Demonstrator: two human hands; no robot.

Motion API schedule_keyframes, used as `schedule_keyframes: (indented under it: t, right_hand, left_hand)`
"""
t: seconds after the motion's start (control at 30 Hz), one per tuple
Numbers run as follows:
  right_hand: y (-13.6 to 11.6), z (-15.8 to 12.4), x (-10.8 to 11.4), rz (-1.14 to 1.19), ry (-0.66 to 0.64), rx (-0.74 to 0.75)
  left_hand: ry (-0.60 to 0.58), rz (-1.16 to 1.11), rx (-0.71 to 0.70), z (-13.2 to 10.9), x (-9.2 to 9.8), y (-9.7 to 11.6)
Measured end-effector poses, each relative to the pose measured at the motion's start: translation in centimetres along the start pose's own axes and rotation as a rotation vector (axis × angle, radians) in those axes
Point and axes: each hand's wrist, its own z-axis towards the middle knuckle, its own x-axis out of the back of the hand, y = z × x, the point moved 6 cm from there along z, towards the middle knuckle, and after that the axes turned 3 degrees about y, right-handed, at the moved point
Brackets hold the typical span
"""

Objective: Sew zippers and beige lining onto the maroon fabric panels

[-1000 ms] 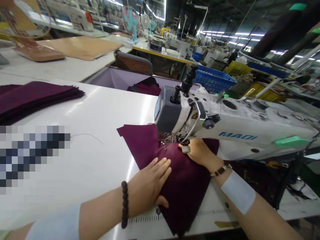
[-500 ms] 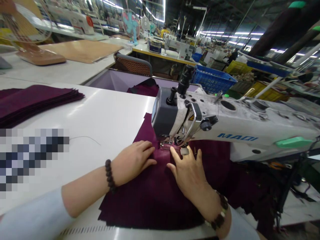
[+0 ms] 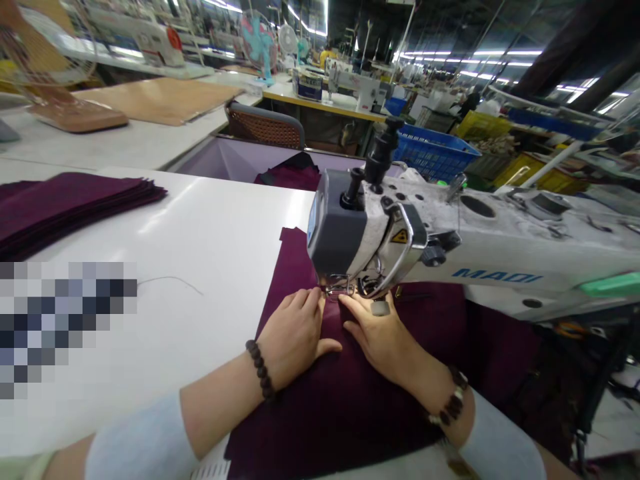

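Note:
A dark maroon piece of fabric (image 3: 320,407) lies spread on the white table, running under the head of a sewing machine (image 3: 345,227). My left hand (image 3: 295,333) rests flat on the fabric, left of the presser foot (image 3: 340,291), its fingers stretched forward and the thumb out to the side. Just right of the foot, my right hand (image 3: 383,337) lies on the same fabric with its fingers extended. A wide ring (image 3: 381,308) sits on one of its fingers. The machine head partly hides the right fingertips.
A stack of maroon fabric pieces (image 3: 75,207) lies at the left of the white table (image 3: 210,247). Behind the machine are a lilac bin (image 3: 215,160) with fabric in it, a chair (image 3: 267,127) and a blue crate (image 3: 435,157). A loose thread (image 3: 170,279) lies on the tabletop.
My left hand has moved right, close to the presser foot, with its thumb more outstretched. The fabric's near edge has shifted right and toward me in view. My right hand stays beside the foot.

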Motion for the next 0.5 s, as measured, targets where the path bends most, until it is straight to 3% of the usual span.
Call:
schedule_keyframes:
  t: [0.27,0.5]
  right_hand:
    - [-1.8,-0.4,-1.9,-0.111,0.078,-0.164]
    - [-2.0,-0.4,-2.0,-0.140,0.107,-0.189]
  left_hand:
    - [-0.030,-0.064,0.014,0.1,0.0,-0.8]
    - [-0.062,-0.104,-0.005,0.3,0.0,-1.0]
